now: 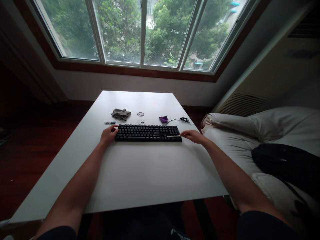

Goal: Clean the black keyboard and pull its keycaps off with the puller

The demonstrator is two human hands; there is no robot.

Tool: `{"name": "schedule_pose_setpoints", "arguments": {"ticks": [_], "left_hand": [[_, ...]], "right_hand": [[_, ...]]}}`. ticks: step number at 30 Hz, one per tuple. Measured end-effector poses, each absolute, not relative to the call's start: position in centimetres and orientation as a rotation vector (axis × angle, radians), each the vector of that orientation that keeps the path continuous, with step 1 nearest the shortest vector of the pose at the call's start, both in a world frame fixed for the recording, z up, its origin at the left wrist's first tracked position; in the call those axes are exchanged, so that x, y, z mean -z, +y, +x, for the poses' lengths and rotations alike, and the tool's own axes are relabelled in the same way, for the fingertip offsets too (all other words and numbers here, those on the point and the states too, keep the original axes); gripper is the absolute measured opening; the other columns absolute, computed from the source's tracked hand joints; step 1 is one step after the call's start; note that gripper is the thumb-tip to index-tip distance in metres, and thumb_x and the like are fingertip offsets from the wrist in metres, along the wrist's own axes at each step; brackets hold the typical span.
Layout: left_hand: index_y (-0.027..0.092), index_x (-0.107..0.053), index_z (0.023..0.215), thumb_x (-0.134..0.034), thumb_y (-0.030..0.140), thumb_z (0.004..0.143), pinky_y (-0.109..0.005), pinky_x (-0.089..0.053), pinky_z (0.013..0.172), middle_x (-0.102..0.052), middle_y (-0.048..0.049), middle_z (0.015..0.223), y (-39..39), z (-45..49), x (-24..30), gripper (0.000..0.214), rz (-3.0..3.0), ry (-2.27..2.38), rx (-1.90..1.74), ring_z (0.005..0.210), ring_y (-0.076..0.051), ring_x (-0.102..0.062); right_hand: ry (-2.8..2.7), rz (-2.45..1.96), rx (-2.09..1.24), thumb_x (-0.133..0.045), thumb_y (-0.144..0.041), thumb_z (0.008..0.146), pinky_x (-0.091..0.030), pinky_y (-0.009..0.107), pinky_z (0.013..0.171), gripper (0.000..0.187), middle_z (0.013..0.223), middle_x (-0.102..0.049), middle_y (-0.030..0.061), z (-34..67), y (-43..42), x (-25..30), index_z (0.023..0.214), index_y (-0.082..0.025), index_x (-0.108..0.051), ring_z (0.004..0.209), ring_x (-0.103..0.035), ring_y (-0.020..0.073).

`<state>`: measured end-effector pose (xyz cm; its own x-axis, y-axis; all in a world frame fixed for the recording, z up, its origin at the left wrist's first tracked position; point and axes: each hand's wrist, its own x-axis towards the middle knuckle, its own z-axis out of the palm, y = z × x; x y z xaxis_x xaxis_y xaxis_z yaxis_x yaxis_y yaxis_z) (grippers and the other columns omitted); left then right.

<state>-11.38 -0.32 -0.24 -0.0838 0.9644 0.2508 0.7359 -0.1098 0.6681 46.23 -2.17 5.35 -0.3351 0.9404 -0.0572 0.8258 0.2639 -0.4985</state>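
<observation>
A black full-size keyboard (147, 132) lies across the white table. At its left end, my left hand (109, 134) is closed on the edge, with thumb and fingers around the corner. My right hand (193, 136) pinches the handle of a thin pale toothbrush (174, 136). The brush lies low over the keys at the keyboard's right part, its head pointing left; whether the bristles touch the keys is too small to tell.
Behind the keyboard on the table (150, 176) are a grey cloth (121, 114), a small dark tool with metal prongs (110, 123), two round clear pieces (140, 114), a purple cloth (163, 119) and a coiled black cable (184, 119). A pale sofa (230, 133) stands right.
</observation>
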Motion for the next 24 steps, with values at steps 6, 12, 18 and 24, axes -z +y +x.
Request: {"name": "schedule_pose_setpoints", "arguments": {"ticks": [6,12,18,24], "left_hand": [[0.025,-0.073,0.118,-0.057,0.044,0.086,-0.027,-0.047,0.075,-0.074,-0.0016,0.088,-0.1,-11.5,0.5,0.040,1.874,1.840,-0.994,0.077,-0.018,-0.065],[0.026,-0.072,0.118,-0.057,0.044,0.087,-0.027,-0.046,0.074,-0.074,0.0000,0.088,-0.1,-11.6,0.8,0.039,1.884,1.833,-1.006,0.075,-0.017,-0.065],[0.026,-0.073,0.117,-0.057,0.045,0.087,-0.027,-0.046,0.074,-0.074,-0.0004,0.086,0.0,-11.5,0.8,0.039,1.911,1.846,-1.004,0.075,-0.017,-0.065],[0.026,-0.072,0.117,-0.057,0.046,0.087,-0.027,-0.046,0.073,-0.074,-0.0004,0.087,0.0,-11.6,0.9,0.039,1.928,1.839,-0.992,0.076,-0.017,-0.065]], "right_hand": [[-2.238,-1.678,-0.700,-0.060,-0.052,0.088,-0.049,0.029,0.076,0.038,0.095,-0.077,0.0069,48.3,-2.2,-5.4,0.102,-0.023,-0.080,0.083,-0.067,0.0217],[-2.189,-1.780,-0.653,-0.060,-0.061,0.085,-0.044,0.029,0.071,0.046,0.080,-0.071,0.0046,51.1,-3.0,-5.9,0.101,-0.022,-0.079,0.074,-0.061,0.0200],[-2.063,-1.797,-0.651,-0.058,-0.062,0.085,-0.041,0.029,0.064,0.052,0.076,-0.068,0.0054,53.9,-4.3,-5.0,0.106,-0.018,-0.077,0.069,-0.056,0.0187],[-1.995,-1.710,-0.698,-0.060,-0.061,0.084,-0.047,0.032,0.072,0.050,0.089,-0.072,0.0077,54.2,-6.6,-3.1,0.106,-0.019,-0.075,0.078,-0.062,0.0219]]}}
